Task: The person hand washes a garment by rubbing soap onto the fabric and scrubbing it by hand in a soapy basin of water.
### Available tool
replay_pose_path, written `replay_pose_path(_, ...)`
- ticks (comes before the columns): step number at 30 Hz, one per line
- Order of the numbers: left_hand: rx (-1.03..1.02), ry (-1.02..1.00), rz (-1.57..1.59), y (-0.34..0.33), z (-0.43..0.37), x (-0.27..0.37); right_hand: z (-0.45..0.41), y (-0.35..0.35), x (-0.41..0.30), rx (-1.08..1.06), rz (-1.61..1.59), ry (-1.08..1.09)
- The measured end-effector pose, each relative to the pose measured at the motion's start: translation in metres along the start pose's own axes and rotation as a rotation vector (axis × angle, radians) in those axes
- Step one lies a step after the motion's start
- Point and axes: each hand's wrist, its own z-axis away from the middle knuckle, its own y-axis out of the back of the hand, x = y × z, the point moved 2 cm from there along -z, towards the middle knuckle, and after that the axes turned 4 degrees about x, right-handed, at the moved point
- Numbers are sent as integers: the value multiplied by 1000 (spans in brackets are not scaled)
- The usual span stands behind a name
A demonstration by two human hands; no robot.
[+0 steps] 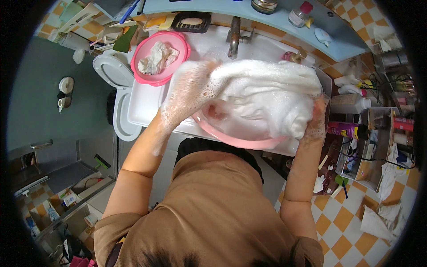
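A white cloth (267, 83), thick with soap foam, is stretched sideways over a pink basin (230, 138) in the white sink. My left hand (195, 81), coated in suds to the wrist, grips the cloth's left end. At the other end my right hand (317, 115) is closed around the bunched fabric, its fingers partly hidden by the cloth. Foamy water shows inside the basin below. Behind the cloth stands a metal faucet (234, 36), with suds on the sink around it.
A smaller pink basin (186, 50) holding a crumpled white cloth stands left, beside the toilet (125, 115). A black soap dish (174, 25) sits behind the sink under a light-blue shelf (213, 6). Bottles, a purple can (343, 129) and a clear organizer (362, 167) crowd the right.
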Motion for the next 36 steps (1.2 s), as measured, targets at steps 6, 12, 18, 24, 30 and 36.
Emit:
replay_pose_path(6, -383, 7, -213, -38, 13, -13, -32, 27, 34, 281, 316, -184)
replay_pose_path(12, -225, 340, 591, -67, 8, -27, -42, -10, 52, -142, 497, -363)
replay_pose_path(18, -37, 717, 1395, -58, 18, -65, -34, 61, 101, -395, 1223, -473)
replay_pose_path(24, -62, 854, 1667, -68, 25, -84, -35, 114, 84, 26, 700, -357)
replay_pose_path(30, -386, 998, 1823, -113, 10, -27, -31, 40, 98, 196, 491, 110)
replay_pose_path(36, -317, 678, 2482, -124, 18, -8, -26, -55, 123, 233, 1347, 221)
